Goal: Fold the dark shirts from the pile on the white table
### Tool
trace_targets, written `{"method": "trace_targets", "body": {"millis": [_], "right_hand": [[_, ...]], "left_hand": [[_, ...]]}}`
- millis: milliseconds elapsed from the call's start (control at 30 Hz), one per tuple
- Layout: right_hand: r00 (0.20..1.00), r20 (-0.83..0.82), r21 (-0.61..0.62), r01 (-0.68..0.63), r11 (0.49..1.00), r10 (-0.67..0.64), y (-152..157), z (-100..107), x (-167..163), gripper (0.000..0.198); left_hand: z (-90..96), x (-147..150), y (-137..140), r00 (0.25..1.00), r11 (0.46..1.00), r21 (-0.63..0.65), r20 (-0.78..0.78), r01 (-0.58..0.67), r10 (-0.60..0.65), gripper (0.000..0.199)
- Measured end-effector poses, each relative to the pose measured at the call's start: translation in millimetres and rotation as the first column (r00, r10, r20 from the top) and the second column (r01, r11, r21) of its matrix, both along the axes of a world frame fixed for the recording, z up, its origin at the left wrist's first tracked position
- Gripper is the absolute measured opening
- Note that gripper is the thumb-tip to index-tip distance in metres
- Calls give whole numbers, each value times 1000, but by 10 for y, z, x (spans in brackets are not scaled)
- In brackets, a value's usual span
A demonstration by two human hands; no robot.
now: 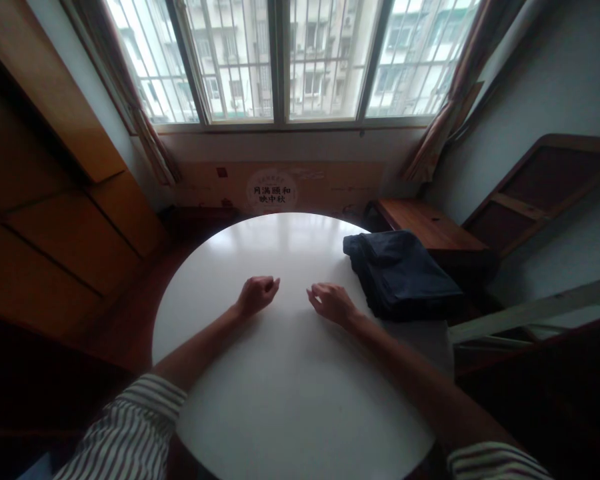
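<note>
My left hand (257, 295) rests on the white round table (290, 400), with its fingers curled into a loose fist and the thumb pointing inward. Across a short gap, my right hand (333, 301) is closed in much the same way, its fingers bent toward the left hand. Nothing shows in either hand. To the right of my right hand, apart from it, a folded dark navy piece of clothing (405, 273) lies at the table's right edge; it looks like folded trousers.
Behind the table stands a printed cardboard panel (320, 183) below a barred window (280, 63). A low wooden table (430, 223) and a wooden-framed panel (535, 190) are at right. Wooden cabinets (70, 240) line the left side.
</note>
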State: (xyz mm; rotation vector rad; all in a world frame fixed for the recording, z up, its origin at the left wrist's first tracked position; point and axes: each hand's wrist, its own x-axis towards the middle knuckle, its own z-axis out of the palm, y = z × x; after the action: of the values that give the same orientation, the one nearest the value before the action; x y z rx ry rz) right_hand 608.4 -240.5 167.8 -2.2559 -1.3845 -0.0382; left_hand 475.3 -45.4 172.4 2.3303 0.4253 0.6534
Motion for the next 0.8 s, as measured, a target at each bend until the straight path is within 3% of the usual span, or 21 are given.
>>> {"method": "trace_targets", "body": {"millis": [133, 300, 433, 667, 767, 800], "right_hand": [[1000, -13, 33, -12, 999, 13, -6, -184, 64, 23], [997, -35, 47, -60, 997, 62, -99, -259, 147, 24], [996, -32, 70, -86, 994, 88, -132, -294, 208, 25], [999, -2, 175, 39, 984, -40, -176, -293, 336, 29], [999, 43, 216, -10, 976, 0, -176, -256, 310, 23], [997, 75, 207, -50, 977, 36, -172, -252, 288, 36]], "left_hand": [[-173, -10, 62, 986, 983, 73, -2, 168, -168, 41], [-278, 10, 126, 940, 932, 125, -79, 339, -331, 44], [-321, 8, 186, 946, 933, 158, -54, 323, -319, 35], [-329, 1, 220, 954, 921, 250, -94, 298, -284, 35], [-289, -16, 183, 962, 896, 350, -89, 272, -257, 25], [-278, -25, 173, 964, 882, 389, -101, 264, -244, 31]]}}
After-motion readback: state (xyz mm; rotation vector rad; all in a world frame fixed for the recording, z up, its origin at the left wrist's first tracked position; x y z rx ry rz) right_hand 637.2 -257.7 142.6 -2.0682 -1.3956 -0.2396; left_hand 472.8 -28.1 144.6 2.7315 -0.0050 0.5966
